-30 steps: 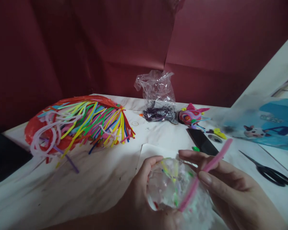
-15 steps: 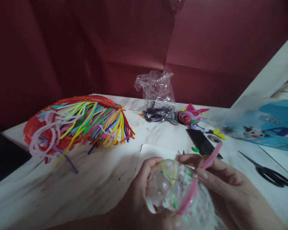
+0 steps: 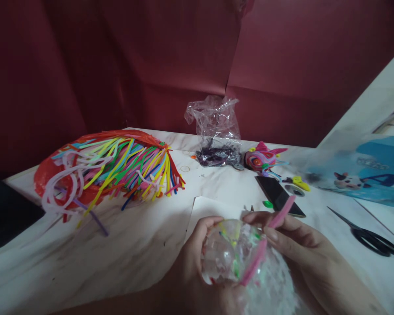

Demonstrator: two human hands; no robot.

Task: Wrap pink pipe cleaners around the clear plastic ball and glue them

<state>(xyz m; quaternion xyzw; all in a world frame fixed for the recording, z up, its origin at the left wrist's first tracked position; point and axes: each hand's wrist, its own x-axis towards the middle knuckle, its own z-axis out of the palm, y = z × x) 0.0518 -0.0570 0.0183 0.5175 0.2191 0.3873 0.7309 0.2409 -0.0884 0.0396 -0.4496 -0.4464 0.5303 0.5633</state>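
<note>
My left hand (image 3: 197, 258) is wrapped round a clear rounded plastic piece (image 3: 221, 258) with yellow, green and red bits on it. White-green fluffy material (image 3: 272, 284) lies against its right side; I cannot tell if the two are joined. Between thumb and forefinger, my right hand (image 3: 295, 240) pinches a pink pipe cleaner (image 3: 254, 264), which slants across the plastic piece. The strip's upper end sticks out above the fingers, and its lower end reaches towards my left hand.
Bundled coloured pipe cleaners (image 3: 141, 170) lie at left on red wrapping. A clear bag (image 3: 216, 135) with dark strands stands at the back, beside a pink craft figure (image 3: 262, 159). At right are a phone (image 3: 276, 192), black scissors (image 3: 371, 238) and a blue printed package (image 3: 374, 170).
The pink pipe cleaner and my right fingertips have shifted slightly left and up along the plastic piece. Both hands keep their hold.
</note>
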